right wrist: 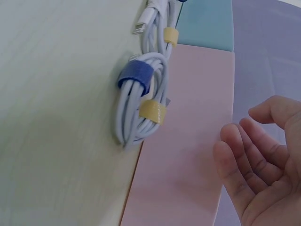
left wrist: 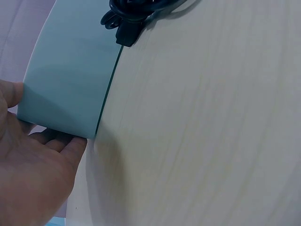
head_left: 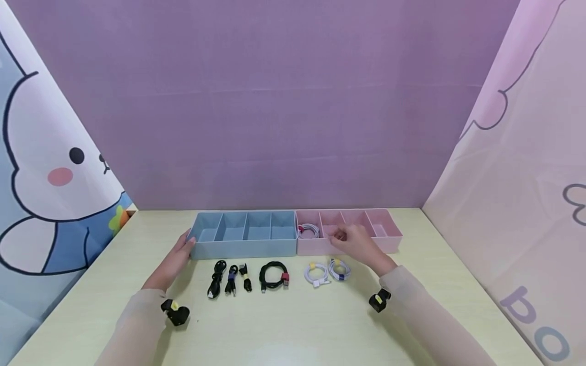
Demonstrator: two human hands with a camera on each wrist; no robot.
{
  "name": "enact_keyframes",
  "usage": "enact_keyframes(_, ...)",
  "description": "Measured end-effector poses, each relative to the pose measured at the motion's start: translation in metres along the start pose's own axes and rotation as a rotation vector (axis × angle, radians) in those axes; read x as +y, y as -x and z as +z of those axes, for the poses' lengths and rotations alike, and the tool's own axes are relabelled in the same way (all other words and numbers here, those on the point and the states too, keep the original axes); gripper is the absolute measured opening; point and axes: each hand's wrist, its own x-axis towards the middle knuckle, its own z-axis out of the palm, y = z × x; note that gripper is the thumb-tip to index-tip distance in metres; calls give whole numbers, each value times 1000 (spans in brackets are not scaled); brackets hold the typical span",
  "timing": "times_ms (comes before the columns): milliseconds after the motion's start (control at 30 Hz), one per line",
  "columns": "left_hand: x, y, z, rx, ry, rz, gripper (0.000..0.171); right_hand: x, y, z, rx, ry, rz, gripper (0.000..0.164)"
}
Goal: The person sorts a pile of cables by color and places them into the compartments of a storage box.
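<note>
My left hand (head_left: 176, 256) grips the left end of a blue divided storage box (head_left: 247, 249). In the left wrist view, the thumb (left wrist: 13, 93) is at the box's upper edge and the other fingers lie along its end wall. Over the front wall of the pink divided box (head_left: 352, 247) is my right hand (head_left: 354, 241), fingers loosely bent and nothing between them. A coiled white cable with a red tie (head_left: 309, 231) lies in the pink box's leftmost compartment. Two white coiled cables, one with a yellow tie (head_left: 316, 274) and one with a blue band (right wrist: 136, 74), lie before it.
In front of the blue box lie a long black bundled cable (head_left: 216, 279), a black cable with a purple tie (head_left: 231, 279), a short black cable with a yellow tie (head_left: 245, 278) and a round black coil with a red tie (head_left: 273, 276). A purple backdrop (head_left: 274, 112) stands behind the boxes.
</note>
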Motion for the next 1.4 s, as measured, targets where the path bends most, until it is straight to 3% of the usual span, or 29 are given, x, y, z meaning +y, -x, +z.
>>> enact_keyframes(300, 0, 0, 0, -3, 9, 11, 71, 4, 6, 0, -18, -2, 5, 4)
enact_keyframes(733, 0, 0, -1, -7, 11, 4, 72, 9, 17, 0, -56, 37, 23, 9)
enact_keyframes(1400, 1, 1, 1, -8, 16, 16, 70, 28, 28, 5, -104, 28, -31, 9)
